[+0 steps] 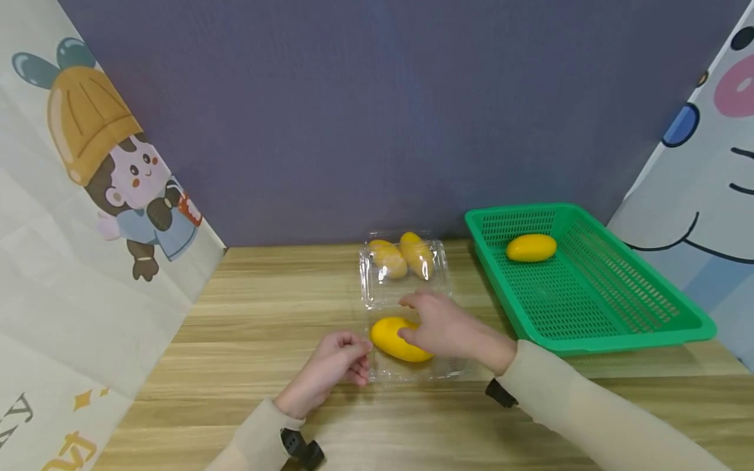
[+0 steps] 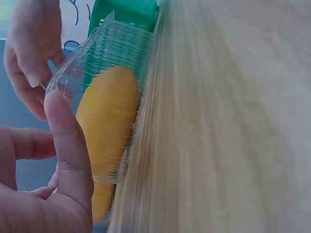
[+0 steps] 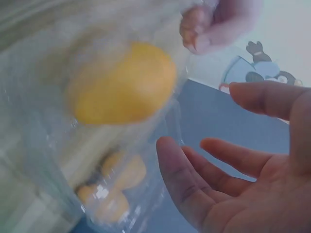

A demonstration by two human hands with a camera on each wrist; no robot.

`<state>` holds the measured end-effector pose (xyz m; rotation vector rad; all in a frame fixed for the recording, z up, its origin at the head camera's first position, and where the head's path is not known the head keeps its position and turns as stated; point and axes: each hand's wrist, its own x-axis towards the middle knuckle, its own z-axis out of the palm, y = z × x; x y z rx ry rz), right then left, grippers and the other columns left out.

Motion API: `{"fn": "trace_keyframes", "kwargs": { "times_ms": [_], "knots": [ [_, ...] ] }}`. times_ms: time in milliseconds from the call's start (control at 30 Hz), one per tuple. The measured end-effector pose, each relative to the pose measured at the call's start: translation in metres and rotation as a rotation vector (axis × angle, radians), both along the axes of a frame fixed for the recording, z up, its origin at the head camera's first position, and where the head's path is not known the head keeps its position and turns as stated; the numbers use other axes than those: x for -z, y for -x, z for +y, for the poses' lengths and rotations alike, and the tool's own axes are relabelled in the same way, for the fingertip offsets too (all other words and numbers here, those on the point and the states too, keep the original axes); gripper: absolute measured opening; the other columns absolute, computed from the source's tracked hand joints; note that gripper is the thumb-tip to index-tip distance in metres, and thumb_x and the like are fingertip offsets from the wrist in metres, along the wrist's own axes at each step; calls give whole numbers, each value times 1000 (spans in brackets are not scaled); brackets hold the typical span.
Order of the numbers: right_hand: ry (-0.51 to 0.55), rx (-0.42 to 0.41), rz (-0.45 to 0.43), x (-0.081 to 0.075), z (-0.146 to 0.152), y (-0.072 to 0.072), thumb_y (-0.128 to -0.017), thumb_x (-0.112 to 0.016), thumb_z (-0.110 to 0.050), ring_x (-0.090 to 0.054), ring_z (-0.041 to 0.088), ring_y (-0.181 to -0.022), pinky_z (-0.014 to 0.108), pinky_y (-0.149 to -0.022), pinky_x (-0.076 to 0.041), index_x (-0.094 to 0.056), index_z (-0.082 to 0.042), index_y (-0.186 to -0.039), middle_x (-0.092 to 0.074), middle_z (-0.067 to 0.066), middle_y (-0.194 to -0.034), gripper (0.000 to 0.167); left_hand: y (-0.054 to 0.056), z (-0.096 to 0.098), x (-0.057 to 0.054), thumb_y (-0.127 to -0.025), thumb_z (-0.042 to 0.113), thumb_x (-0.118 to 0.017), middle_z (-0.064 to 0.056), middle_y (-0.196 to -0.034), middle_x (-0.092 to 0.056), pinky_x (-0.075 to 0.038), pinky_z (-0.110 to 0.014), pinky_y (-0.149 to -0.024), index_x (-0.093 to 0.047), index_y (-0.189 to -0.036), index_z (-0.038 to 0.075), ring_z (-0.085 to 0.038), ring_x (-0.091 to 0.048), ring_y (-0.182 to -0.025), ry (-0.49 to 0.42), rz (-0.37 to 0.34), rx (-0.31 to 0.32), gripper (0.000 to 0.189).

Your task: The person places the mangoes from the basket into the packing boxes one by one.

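A yellow mango [image 1: 400, 339] lies in a clear plastic box [image 1: 391, 377] on the table. At the box's left side, my left hand [image 1: 332, 366] has its thumb and fingers at the rim; in the left wrist view the thumb tip [image 2: 57, 104] meets the rim's edge. My right hand [image 1: 444, 327] is over the mango's right part, hiding some of it. Seen from the right wrist, that hand's fingers [image 3: 182, 182] are spread and loosely bent, with nothing held between them and the thumb.
Behind the box, two more mangoes [image 1: 417, 255] show through clear plastic [image 1: 371, 297]. To the right stands a green basket [image 1: 501, 288] with one mango [image 1: 531, 248] in it. A dark partition [image 1: 353, 131] rises at the table's back edge, and printed sheets hang at both sides.
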<state>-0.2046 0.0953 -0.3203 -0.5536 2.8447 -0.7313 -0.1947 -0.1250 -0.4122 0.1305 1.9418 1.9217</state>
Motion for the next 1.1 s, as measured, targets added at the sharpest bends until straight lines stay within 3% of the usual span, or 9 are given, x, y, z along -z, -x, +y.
{"fn": "trace_keyframes", "kwargs": {
  "times_ms": [233,533,833,1100],
  "knots": [
    [12,-23,24,-23,12,6,-93,-72,-29,-50,37,-133,55,-109,-45,-53,-1,-143,-54,18,-145,61,0,0,1,-100,8,-59,-7,-74,-61,-58,-24,-57,-57,-100,-12,-13,-61,-59,-7,-4,-3,20],
    [-60,-16,107,-49,24,14,-93,-68,-38,-38,41,-143,59,-115,-36,-50,-2,-147,-52,17,-148,67,1,-1,2,-100,9,-60,-7,-76,-62,-59,-25,-58,-58,-100,-12,-13,-62,-60,-2,1,-3,21],
    [-115,-8,166,-64,35,23,-94,-65,-54,-41,42,-140,60,-112,-39,-39,-2,-154,-42,23,-154,84,1,0,2,-100,9,-60,-8,-75,-62,-59,-25,-58,-58,-99,-12,-13,-62,-60,-4,13,3,21],
    [-122,35,125,-76,49,35,-93,-53,-71,-12,47,-151,69,-118,-17,-18,-13,-163,-16,24,-166,98,1,0,2,-99,8,-60,-8,-75,-62,-59,-25,-58,-58,-98,-12,-14,-62,-60,-5,12,7,21]
  ]
}}
